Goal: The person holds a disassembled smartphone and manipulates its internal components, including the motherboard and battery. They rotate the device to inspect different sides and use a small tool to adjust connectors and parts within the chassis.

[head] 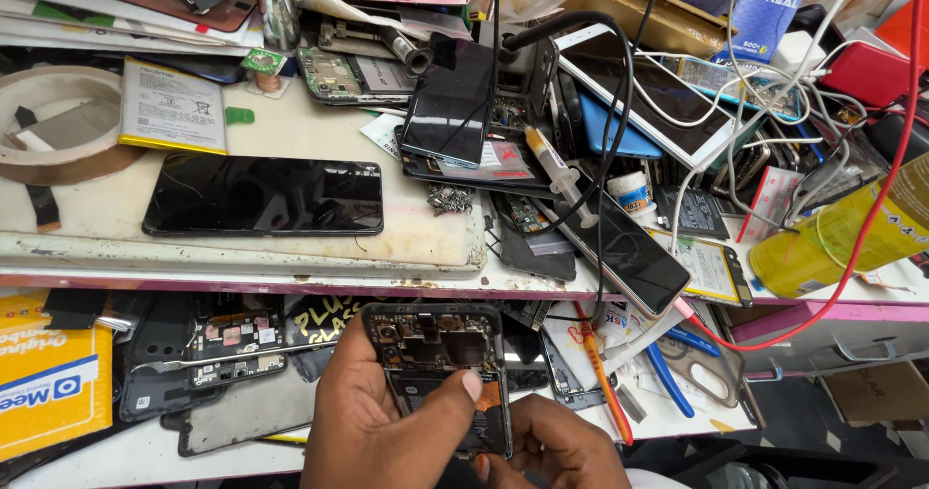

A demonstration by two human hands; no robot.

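- My left hand (373, 426) is wrapped around the left edge of an opened phone (437, 373) with its back cover off; my thumb (463, 392) lies across the bare insides near the middle.
- My right hand (561, 450) grips the phone's lower right corner, fingers curled under it at about five o'clock from the thumb.
- The phone stands nearly upright between my hands, camera end at twelve o'clock, circuit board and dark battery bay facing me.
- Risk, as I judge it: my thumb pressing on the exposed board could bend a connector or smear a contact.
- Risk: both grips sit low on the phone, so the top end could tip away and fall onto the lower shelf (126, 455).
- At nine o'clock from my left hand, another stripped phone (232, 344) lies with metal tweezers (208, 358) across it; a knock from my elbow could scatter them.
- At three o'clock, an orange-handled tool (602, 378) and a blue-handled one (668, 383) lie close; their tips could scratch the board.
- At twelve o'clock, on the upper shelf (290, 262), a black phone (263, 196) lies flat, and at one o'clock a tilted phone (619, 247) overhangs the edge above my work and could slide down.
- A red cable (876, 218) hangs at two o'clock, well apart.
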